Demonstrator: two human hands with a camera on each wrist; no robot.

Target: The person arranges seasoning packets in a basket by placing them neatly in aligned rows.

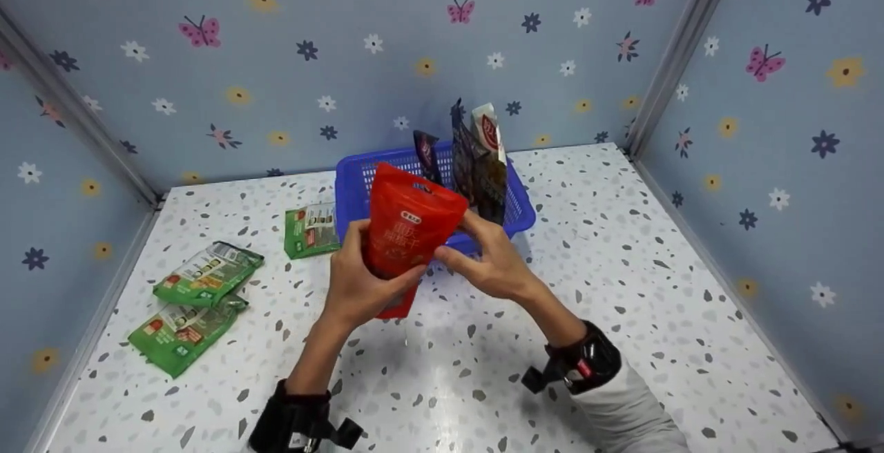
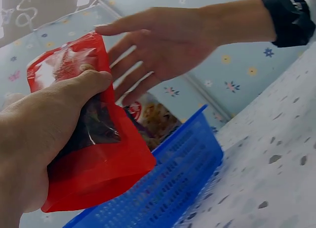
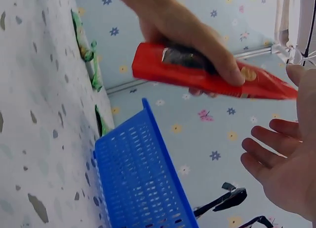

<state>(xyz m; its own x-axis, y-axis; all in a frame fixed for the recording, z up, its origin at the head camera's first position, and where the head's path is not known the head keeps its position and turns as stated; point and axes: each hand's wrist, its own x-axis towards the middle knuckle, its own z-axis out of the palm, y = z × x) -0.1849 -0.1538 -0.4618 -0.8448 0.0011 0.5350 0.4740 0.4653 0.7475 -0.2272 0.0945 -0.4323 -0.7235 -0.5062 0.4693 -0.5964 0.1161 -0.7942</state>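
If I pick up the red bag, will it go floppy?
The red bag probably won't flop much, since it sticks up above the left hand without drooping. It may feel slippery, because its window looks shiny.

red pouch (image 1: 409, 228) | clear-windowed | tilted | held by left fingers (image 1: 356, 233) | above table (image 1: 594, 246)

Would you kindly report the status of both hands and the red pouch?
Left hand gripping red stand-up pouch, clear of blue basket. Right hand extended at pouch's edge, contact unclear. Dark packets standing in basket; nothing visibly blocking.
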